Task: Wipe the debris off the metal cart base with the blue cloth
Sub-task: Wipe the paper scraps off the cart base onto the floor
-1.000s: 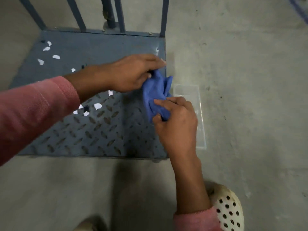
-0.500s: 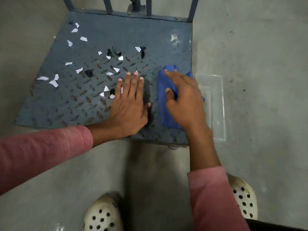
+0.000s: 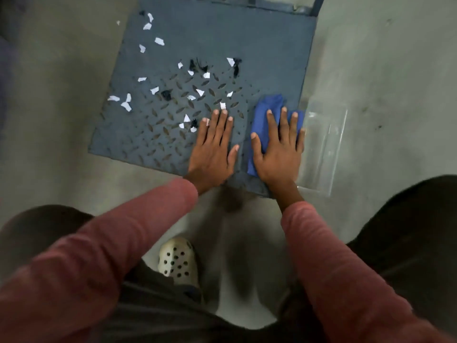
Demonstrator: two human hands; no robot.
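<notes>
The grey metal cart base [image 3: 259, 45] with a diamond-tread pattern lies on the floor ahead of me. White and black debris scraps [image 3: 158, 90] are scattered over its left and middle parts. The blue cloth [image 3: 262, 115] lies folded near the base's right edge. My right hand [image 3: 279, 149] presses flat on the cloth with straight, spread fingers. My left hand [image 3: 215, 147] rests flat on the bare metal just left of the cloth, its fingertips beside a few scraps.
A clear plastic tray [image 3: 326, 149] sits on the concrete floor against the base's right edge. Upright cart bars [image 3: 319, 6] stand at the far edge. My white perforated shoe [image 3: 178, 263] and dark trousers are below, close to the base's near edge.
A second ago both hands held the cloth bunched in the air. It has since been laid on the base, and both hands now lie flat. The view has pulled back.
</notes>
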